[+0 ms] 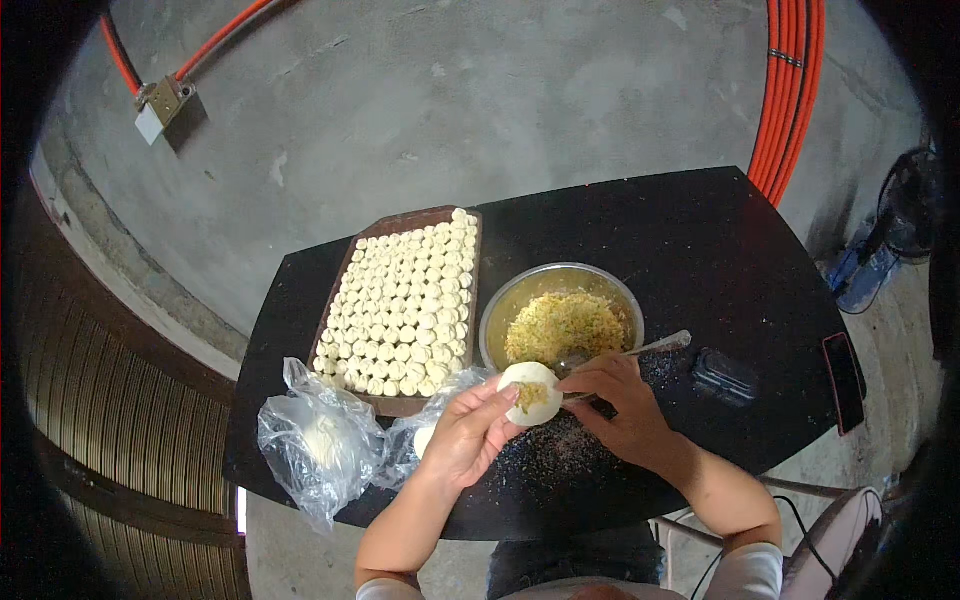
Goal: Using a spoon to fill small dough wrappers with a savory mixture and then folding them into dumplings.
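Observation:
My left hand [480, 427] holds a round dough wrapper [534, 414] with a small heap of yellow-green filling on it. At the wrapper's right edge, my right hand [622, 405] grips a metal spoon, whose handle [664, 344] sticks out to the upper right; its tip is partly hidden by the fingers. Just beyond both hands stands a metal bowl [636, 319] of chopped yellow-green filling [566, 326]. Left of the bowl, a brown tray [397, 406] bears many rows of small pleated dumplings [401, 307].
Clear plastic bags [322, 442] with pale dough lie at the table's front left. A small dark case [724, 376] lies right of the bowl, and a phone [844, 384] rests at the right edge. White crumbs are scattered over the black table [697, 247]. A chair stands at lower right.

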{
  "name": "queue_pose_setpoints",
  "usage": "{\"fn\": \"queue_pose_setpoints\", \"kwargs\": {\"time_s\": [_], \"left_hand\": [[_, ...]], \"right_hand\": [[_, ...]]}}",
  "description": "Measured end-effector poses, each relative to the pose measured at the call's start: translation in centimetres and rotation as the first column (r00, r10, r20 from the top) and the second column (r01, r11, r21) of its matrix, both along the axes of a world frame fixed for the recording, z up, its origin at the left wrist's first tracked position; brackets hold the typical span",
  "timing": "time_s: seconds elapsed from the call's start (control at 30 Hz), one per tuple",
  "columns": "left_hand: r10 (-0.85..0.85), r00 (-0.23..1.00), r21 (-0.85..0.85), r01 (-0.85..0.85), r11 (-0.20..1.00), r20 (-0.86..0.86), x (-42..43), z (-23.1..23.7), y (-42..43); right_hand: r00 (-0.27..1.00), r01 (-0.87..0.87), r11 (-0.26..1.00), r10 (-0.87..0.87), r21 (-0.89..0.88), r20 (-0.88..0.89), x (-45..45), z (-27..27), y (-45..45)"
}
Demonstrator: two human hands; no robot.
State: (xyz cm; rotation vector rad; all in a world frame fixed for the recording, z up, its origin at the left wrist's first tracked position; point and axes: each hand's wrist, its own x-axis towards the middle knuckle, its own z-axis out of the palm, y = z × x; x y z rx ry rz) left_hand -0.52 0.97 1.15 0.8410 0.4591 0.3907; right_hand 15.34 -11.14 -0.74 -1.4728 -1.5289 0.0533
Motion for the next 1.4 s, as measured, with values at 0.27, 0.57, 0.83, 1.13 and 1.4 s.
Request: {"fn": "queue_pose_setpoints", "kwargs": {"time_s": [0.27, 0.57, 0.83, 1.13, 1.4], "left_hand": [[-0.014, 1.000, -0.008, 0.014, 1.000, 0.006, 0.08, -0.24, -0.07], [-0.033, 0.999, -0.012, 0.033, 0.999, 0.025, 0.20, -0.19, -0.09], [-0.030, 1.000, -0.008, 0.030, 1.000, -0.006, 0.20, -0.24, -0.07], [-0.047, 0.999, -0.011, 0.047, 0.999, -0.020, 0.20, -0.36, -0.20], [-0.042, 0.999, -0.035, 0.041, 0.999, -0.024, 0.37, -0.42, -0.38]], "right_hand": [[1.000, -0.004, 1.000, 0.004, 0.029, -0.015, -0.10, 0.16, 0.03], [1.000, -0.018, 1.000, 0.019, 0.023, -0.024, -0.06, 0.24, 0.06], [1.000, -0.023, 0.999, 0.023, 0.032, -0.012, -0.09, 0.42, 0.02], [0.983, 0.026, 1.000, -0.025, 0.004, -0.180, -0.39, -0.27, -0.10], [0.979, 0.046, 0.998, -0.038, 0.034, -0.201, -0.64, -0.06, -0.23]]}}
